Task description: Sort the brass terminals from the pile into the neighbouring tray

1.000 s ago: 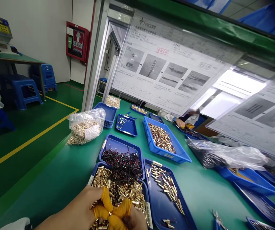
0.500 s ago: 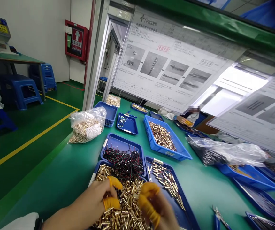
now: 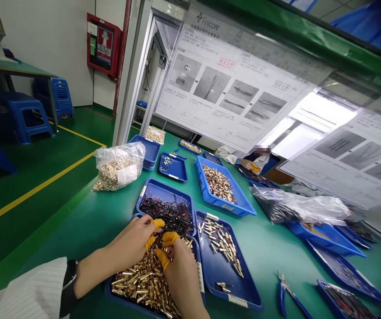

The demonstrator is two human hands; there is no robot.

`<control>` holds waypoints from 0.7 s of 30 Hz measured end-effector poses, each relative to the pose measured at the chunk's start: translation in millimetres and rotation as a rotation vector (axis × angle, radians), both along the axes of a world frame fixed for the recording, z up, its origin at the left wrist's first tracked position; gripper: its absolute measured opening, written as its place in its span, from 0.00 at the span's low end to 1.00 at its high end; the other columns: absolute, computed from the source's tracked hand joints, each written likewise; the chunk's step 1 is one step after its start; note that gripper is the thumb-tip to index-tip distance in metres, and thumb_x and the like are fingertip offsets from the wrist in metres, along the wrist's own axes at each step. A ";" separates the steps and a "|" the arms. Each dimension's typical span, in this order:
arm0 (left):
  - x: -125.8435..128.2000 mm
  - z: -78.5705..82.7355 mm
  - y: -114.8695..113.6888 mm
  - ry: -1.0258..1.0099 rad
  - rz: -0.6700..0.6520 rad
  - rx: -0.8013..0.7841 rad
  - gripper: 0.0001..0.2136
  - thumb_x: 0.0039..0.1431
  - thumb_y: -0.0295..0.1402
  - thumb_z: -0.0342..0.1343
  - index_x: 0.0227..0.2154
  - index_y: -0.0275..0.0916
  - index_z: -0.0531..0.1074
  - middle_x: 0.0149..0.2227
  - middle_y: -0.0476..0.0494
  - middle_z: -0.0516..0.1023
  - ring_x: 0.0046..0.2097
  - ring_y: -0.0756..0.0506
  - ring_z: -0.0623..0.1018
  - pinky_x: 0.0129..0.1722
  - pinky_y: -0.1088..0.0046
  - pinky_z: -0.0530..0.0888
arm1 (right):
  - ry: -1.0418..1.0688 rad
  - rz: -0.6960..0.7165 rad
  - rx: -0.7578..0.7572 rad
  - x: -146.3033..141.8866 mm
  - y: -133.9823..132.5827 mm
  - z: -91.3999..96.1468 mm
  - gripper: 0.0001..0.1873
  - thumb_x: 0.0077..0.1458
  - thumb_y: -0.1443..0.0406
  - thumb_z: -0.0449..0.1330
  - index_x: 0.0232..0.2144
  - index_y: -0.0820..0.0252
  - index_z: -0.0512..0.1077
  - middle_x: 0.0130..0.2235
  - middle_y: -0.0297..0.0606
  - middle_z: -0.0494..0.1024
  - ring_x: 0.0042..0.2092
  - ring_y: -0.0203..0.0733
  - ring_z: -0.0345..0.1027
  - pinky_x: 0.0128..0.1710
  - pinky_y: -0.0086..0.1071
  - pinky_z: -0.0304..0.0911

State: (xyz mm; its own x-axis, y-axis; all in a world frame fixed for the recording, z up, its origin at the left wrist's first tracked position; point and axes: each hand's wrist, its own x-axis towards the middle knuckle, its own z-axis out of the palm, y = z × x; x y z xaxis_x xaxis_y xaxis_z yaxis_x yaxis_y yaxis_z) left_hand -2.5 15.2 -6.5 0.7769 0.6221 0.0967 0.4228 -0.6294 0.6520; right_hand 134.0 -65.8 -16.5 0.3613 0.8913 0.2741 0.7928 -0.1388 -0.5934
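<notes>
My left hand [image 3: 139,238] is over the upper part of a blue tray [image 3: 201,270] heaped with small brass-coloured metal tubes [image 3: 145,283]. Yellow finger cots cover its thumb and forefinger, which are curled towards each other. Close on its right is my right hand [image 3: 182,265], also with yellow cots, thumb and forefinger bent together just above the tubes. Whatever lies between the fingertips of either hand is too small to make out. Just beyond, another blue tray [image 3: 159,189] holds a tangle of black and red wires [image 3: 172,215].
On the right, a tray [image 3: 253,292] holds tubes with wires attached. Blue-handled pliers [image 3: 285,290] lie beyond it. A deeper blue bin [image 3: 241,210] of tubes and a plastic bag [image 3: 119,170] of tubes stand farther back. A co-worker's hand [image 3: 252,166] shows across the table.
Both hands have come closer together, near the wires. My right hand has moved left, and my left hand has moved up. The camera view has shifted slightly.
</notes>
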 end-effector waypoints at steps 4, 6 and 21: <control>-3.9 -0.1 2.2 -0.008 -0.026 -0.015 0.21 0.47 0.15 0.43 0.43 0.40 0.65 0.45 0.41 0.67 0.46 0.39 0.66 0.43 0.62 0.65 | 0.018 -0.013 -0.002 3.7 0.4 -3.1 0.05 0.42 0.69 0.54 0.20 0.56 0.63 0.18 0.30 0.62 0.21 0.39 0.58 0.20 0.30 0.52; -8.4 5.0 1.5 -0.035 -0.035 -0.017 0.18 0.51 0.18 0.43 0.43 0.40 0.65 0.45 0.42 0.67 0.48 0.39 0.65 0.46 0.62 0.64 | 0.076 -0.005 0.030 8.7 -0.9 -4.8 0.03 0.45 0.69 0.53 0.24 0.57 0.66 0.19 0.31 0.64 0.21 0.39 0.59 0.19 0.30 0.55; -5.5 15.7 -14.3 -0.141 0.011 -0.349 0.07 0.50 0.21 0.49 0.26 0.39 0.70 0.30 0.49 0.71 0.33 0.47 0.70 0.31 0.75 0.65 | 0.879 -0.069 0.223 6.6 -30.7 16.1 0.13 0.39 0.58 0.68 0.26 0.57 0.71 0.22 0.33 0.77 0.25 0.39 0.71 0.27 0.30 0.69</control>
State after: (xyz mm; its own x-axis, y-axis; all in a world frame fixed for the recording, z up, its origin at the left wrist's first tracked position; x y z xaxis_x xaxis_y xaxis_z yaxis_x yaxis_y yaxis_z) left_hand -8.0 1.0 9.2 0.7645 0.6444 -0.0169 0.3191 -0.3555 0.8785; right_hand 140.6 -96.4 -0.4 0.5725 0.8190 0.0378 0.0359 0.0211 -0.9991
